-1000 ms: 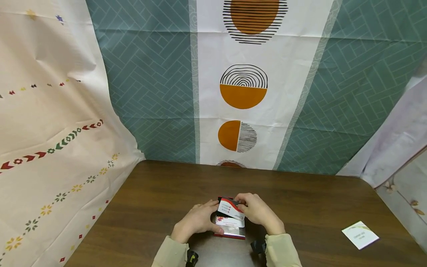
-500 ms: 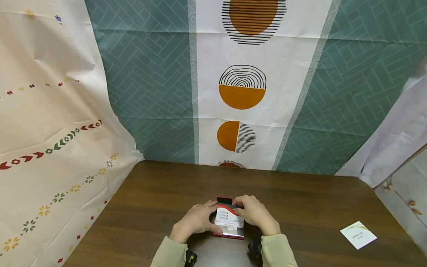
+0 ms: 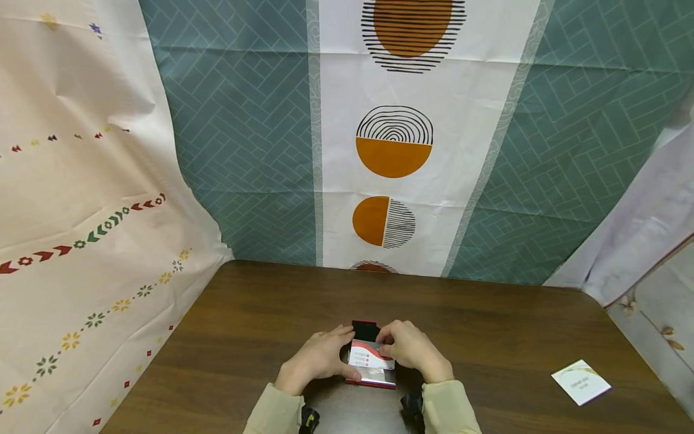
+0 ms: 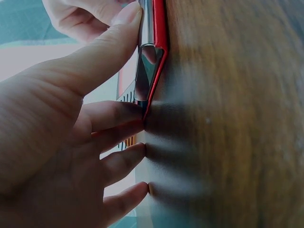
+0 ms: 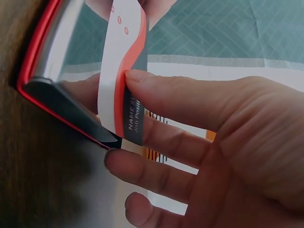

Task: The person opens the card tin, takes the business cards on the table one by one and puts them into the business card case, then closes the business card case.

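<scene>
A red business card holder [image 3: 378, 376] lies unfolded on the table, its metal tray toward me and its black-lined lid [image 3: 364, 330] away from me. My left hand [image 3: 314, 361] steadies its left side. In the left wrist view the thumb [image 4: 107, 52] presses the metal rim, while the fingers reach down beside the lid with their tips at the tabletop. My right hand [image 3: 416, 352] pinches a white, red and dark grey business card [image 5: 110, 66] between thumb and fingers. This card [image 3: 365, 357] lies low over the tray, which it partly covers.
Another card [image 3: 581, 382], white with a printed logo, lies on the right of the brown wooden table [image 3: 282, 301]. Patterned cloths [image 3: 249, 150] hang behind and at both sides of the table.
The right hand has brought the card toward me, from tilted above the lid to nearly level and squared over the tray. The left hand has stayed in place.
</scene>
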The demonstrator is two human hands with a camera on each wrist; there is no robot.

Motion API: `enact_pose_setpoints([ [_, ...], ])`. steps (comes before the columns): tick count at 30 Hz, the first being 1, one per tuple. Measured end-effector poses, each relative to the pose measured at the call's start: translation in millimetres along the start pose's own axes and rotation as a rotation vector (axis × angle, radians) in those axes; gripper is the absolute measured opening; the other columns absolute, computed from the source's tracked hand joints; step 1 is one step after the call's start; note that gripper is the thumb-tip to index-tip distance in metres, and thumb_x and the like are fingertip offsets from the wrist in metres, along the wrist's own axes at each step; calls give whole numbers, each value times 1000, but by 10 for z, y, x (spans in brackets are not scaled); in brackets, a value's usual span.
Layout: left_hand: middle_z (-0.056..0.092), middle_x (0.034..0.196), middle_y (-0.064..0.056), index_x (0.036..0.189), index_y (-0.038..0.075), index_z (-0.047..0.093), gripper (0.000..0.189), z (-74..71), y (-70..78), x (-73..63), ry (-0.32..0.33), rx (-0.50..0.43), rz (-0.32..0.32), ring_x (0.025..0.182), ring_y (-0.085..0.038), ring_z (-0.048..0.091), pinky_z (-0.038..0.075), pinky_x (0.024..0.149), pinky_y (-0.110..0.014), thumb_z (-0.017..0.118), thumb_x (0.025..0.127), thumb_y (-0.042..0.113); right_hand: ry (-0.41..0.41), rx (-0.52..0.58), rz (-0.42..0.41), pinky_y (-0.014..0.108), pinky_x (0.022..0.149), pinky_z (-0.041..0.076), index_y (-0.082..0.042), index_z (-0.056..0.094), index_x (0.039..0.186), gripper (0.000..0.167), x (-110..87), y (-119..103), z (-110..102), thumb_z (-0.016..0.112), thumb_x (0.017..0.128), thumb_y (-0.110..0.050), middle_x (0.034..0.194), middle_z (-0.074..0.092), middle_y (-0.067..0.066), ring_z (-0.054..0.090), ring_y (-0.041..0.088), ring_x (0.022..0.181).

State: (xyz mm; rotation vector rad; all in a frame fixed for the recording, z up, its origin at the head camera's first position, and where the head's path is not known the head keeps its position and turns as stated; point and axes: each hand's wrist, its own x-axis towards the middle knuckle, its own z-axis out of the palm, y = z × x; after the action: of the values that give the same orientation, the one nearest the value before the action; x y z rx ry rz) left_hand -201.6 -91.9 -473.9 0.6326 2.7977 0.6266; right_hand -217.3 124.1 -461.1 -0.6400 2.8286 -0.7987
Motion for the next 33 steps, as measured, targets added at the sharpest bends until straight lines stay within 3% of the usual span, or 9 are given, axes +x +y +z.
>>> enact_pose_setpoints([
  [11,43,150,-5,143,7,51,88,-1,9,-6,-15,-7,-11,140,-28,35,28,110,-55,80,73,54,-52,6,3,39,69,51,-15,76,86,8,1,-16,25,78,80,-12,86,67,-4,57,14,77],
  [33,45,149,-5,142,7,53,88,8,1,-5,1,5,-1,139,-29,36,29,109,-53,81,72,54,-89,-2,-22,34,61,46,-13,74,81,5,-27,-46,7,78,80,-11,73,60,-9,51,12,67],
])
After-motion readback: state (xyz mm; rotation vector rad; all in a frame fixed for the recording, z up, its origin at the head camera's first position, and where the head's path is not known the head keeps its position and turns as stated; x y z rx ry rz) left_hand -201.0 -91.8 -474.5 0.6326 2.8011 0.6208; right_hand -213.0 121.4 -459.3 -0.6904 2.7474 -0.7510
